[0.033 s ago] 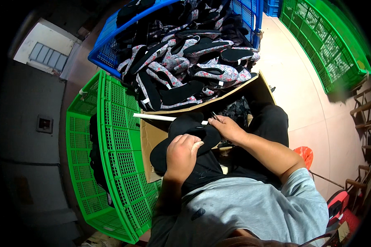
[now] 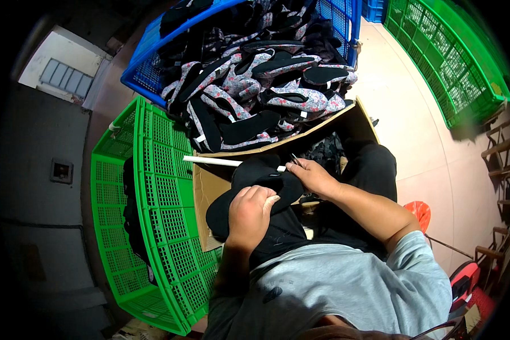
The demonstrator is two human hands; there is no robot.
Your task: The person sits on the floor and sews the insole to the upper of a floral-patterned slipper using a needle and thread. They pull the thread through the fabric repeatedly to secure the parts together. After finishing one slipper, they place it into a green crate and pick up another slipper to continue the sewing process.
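Observation:
Over my lap lies a black slipper, its dark sole side and opening partly covered by my hands. My left hand is closed on its near edge, with the thumb pressed along the rim. A small white tag sticks out at the slipper's far right side. Right beside that tag, my right hand pinches a small pointed metal tool, whose tips show above the fingers. Whether it is snips or tweezers is too small to tell. A white rod runs leftward from behind the slipper.
A cardboard box stands before me, with dark scraps inside. Beyond it, a blue crate is heaped with flowered slippers. A green crate with dark items stands at left, another green crate at far right.

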